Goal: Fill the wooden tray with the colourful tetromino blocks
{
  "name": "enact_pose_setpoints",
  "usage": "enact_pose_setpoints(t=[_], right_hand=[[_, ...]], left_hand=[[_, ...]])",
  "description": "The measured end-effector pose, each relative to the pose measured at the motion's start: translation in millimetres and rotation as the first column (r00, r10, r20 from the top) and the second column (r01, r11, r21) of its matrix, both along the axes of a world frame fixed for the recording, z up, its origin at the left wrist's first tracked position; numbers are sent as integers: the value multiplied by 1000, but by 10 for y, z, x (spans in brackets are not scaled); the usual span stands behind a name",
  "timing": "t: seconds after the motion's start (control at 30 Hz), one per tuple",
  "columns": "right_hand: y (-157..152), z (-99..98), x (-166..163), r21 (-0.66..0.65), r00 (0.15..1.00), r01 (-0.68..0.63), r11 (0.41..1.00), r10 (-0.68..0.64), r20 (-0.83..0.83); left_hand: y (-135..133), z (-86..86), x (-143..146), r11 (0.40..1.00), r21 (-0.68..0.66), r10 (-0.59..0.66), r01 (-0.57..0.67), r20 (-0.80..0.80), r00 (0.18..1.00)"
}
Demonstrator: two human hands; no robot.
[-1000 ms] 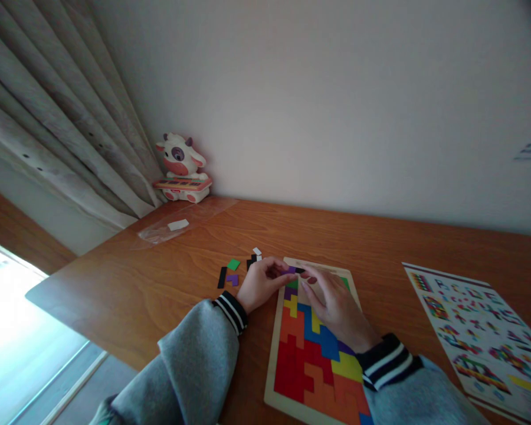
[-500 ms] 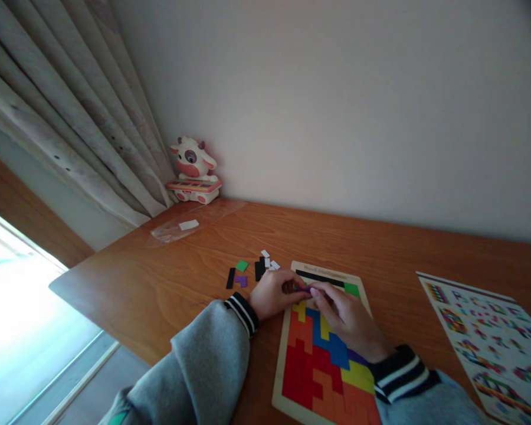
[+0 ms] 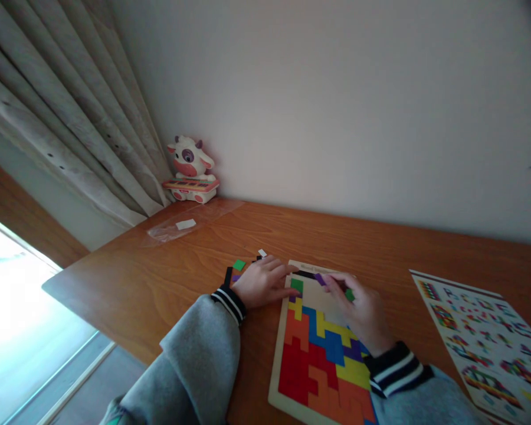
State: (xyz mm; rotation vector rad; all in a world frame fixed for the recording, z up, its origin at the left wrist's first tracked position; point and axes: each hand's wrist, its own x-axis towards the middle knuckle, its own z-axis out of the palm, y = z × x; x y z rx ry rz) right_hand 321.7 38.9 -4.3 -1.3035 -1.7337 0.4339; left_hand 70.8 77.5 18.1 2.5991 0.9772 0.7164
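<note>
A wooden puzzle board (image 3: pixel 273 383) lies on the table, its lower part filled with red, orange, blue, yellow and purple pieces. Bare wood shows in its upper part, below a black strip (image 3: pixel 304 274). My right hand (image 3: pixel 358 307) is above the board's upper right, pinching a small purple puzzle piece (image 3: pixel 320 279). At the board's upper left edge is my left hand (image 3: pixel 265 283), its thumb and fingers apart, holding nothing visible. A green piece (image 3: pixel 297 285) sits by its fingertips. Another green piece (image 3: pixel 349 294) is partly hidden by my right hand.
Left of the board are loose pieces: a green one (image 3: pixel 239 264), a black one (image 3: pixel 228 275) and a white one (image 3: pixel 262 252), others partly hidden by my left hand. A printed pattern sheet (image 3: pixel 473 336) lies right. Farther back are a plastic bag (image 3: pixel 166 232) and a cow toy keyboard (image 3: pixel 192 171).
My left hand has let go of the purple piece and moved slightly left, its fingers opening. My right hand has shifted right with the piece, uncovering the board's middle and a green piece.
</note>
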Motion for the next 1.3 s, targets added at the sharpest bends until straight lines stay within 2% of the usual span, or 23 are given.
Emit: enact_pose_setpoints(t=[0.1,0.23,0.4,0.57,0.8,1.07,1.2,1.3], right_hand=[[51,-9,161,-75,989,85,994,-93,-111],[105,-72,325,-151,950,119,981,-157,-269],[103,-126,368,-122,953,151,981,-177,-246],[98,-160,337,-92,965,153,984,-169,-202],[78,-137,318,-107,965,146,983,-165,-202],[83,-136,314,-105,961,178,978,-196,-195],[69,-108,299,-101,962,179,979,-195,-190],[74,-105,293,-97,959,178,979,-195,-205]], left_hand=[[110,91,-298,996,34,82,-80,-94,992],[216,88,-666,984,40,175,-171,-167,970],[254,11,-884,978,-54,188,-201,-183,965],[244,-6,-855,970,-58,225,-237,-158,961],[273,-74,-764,986,-37,158,-162,-102,982],[298,-77,-812,964,27,265,-264,-174,948],[337,-153,-801,939,103,338,-328,-106,935],[327,-181,-707,933,101,347,-345,-2,938]])
